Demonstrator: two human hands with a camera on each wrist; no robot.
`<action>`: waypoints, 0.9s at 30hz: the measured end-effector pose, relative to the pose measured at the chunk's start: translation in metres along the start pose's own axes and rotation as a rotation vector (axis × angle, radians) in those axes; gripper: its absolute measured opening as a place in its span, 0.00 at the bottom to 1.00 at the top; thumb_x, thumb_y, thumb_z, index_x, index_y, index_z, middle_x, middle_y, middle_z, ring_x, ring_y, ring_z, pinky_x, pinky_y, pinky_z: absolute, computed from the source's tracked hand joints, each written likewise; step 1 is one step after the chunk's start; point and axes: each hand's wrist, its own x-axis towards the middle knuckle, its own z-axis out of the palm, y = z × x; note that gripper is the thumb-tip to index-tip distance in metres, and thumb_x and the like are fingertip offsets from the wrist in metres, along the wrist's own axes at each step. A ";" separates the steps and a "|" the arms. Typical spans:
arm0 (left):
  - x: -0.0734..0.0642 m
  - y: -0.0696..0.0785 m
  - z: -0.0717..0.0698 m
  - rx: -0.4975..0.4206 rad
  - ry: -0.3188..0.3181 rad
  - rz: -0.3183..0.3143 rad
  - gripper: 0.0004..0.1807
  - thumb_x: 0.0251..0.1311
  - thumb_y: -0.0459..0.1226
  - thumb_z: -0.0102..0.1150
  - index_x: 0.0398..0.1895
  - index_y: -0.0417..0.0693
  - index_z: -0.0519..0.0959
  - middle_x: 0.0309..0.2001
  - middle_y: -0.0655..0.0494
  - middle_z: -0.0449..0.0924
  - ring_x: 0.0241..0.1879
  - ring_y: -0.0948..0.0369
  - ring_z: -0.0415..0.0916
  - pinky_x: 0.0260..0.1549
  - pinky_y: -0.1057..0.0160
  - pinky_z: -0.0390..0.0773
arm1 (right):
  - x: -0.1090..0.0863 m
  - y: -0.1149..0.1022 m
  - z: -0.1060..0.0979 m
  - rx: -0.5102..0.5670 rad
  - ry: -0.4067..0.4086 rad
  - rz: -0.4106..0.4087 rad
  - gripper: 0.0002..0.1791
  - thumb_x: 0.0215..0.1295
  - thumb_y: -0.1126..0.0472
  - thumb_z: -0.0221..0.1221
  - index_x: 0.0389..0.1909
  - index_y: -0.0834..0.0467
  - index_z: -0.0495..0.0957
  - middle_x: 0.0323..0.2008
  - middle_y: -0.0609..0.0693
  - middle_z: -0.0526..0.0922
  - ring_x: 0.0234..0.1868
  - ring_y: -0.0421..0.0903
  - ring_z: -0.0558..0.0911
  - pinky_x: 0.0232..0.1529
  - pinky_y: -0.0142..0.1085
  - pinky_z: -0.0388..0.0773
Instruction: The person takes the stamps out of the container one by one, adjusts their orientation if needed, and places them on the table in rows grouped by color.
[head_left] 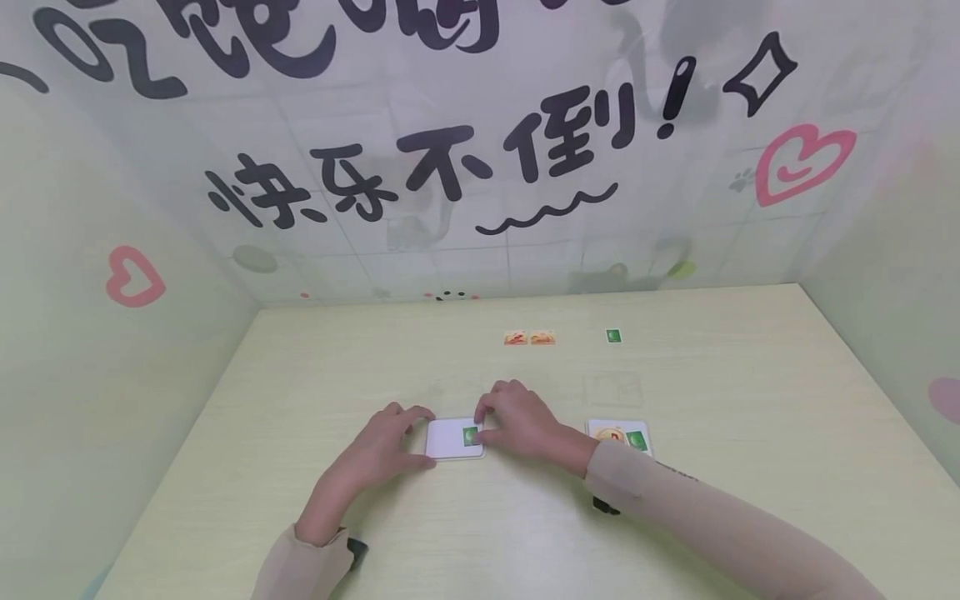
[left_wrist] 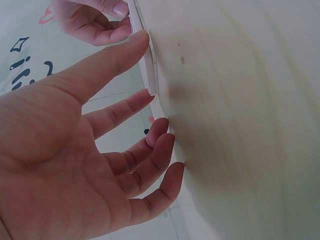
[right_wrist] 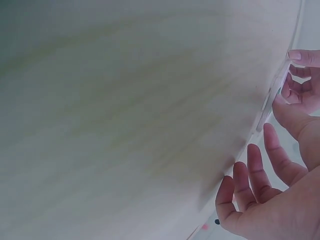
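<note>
A thin white rectangular slab point(head_left: 444, 440) lies flat on the table. My left hand point(head_left: 375, 452) grips its left end, thumb at the near corner and index finger at the far corner. On the slab's right end sits a small green picture card point(head_left: 469, 435). My right hand point(head_left: 522, 422) pinches at this card with thumb and index finger; the exact contact is partly hidden. In the left wrist view the slab point(left_wrist: 148, 65) appears edge-on beside the thumb. The right wrist view shows the right hand point(right_wrist: 280, 185) with its other fingers loosely bent near the tabletop.
Two orange picture cards point(head_left: 529, 337) and a green one point(head_left: 613, 336) lie farther back. Another white slab point(head_left: 649, 442), bearing an orange and a green picture, lies right, partly behind the right forearm. Walls with lettering and hearts enclose the table point(head_left: 300, 358).
</note>
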 end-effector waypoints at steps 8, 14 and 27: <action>0.001 -0.002 0.000 0.003 -0.002 -0.001 0.30 0.53 0.35 0.81 0.60 0.46 0.80 0.40 0.50 0.72 0.39 0.56 0.68 0.37 0.60 0.70 | 0.002 -0.001 0.000 0.015 -0.019 0.020 0.08 0.61 0.57 0.77 0.36 0.54 0.89 0.42 0.50 0.84 0.43 0.48 0.74 0.44 0.43 0.74; 0.000 -0.001 0.000 0.002 -0.004 0.005 0.30 0.53 0.36 0.82 0.60 0.46 0.80 0.40 0.50 0.72 0.39 0.57 0.67 0.37 0.60 0.69 | 0.003 -0.001 0.000 0.027 -0.027 0.028 0.07 0.62 0.58 0.76 0.36 0.54 0.88 0.44 0.50 0.84 0.45 0.48 0.74 0.46 0.44 0.74; 0.000 0.002 -0.002 0.000 -0.012 0.000 0.31 0.52 0.37 0.82 0.61 0.47 0.80 0.40 0.49 0.73 0.39 0.56 0.68 0.37 0.59 0.70 | 0.004 -0.001 0.001 0.042 -0.039 0.018 0.07 0.62 0.59 0.75 0.37 0.55 0.88 0.45 0.51 0.84 0.47 0.49 0.75 0.49 0.46 0.75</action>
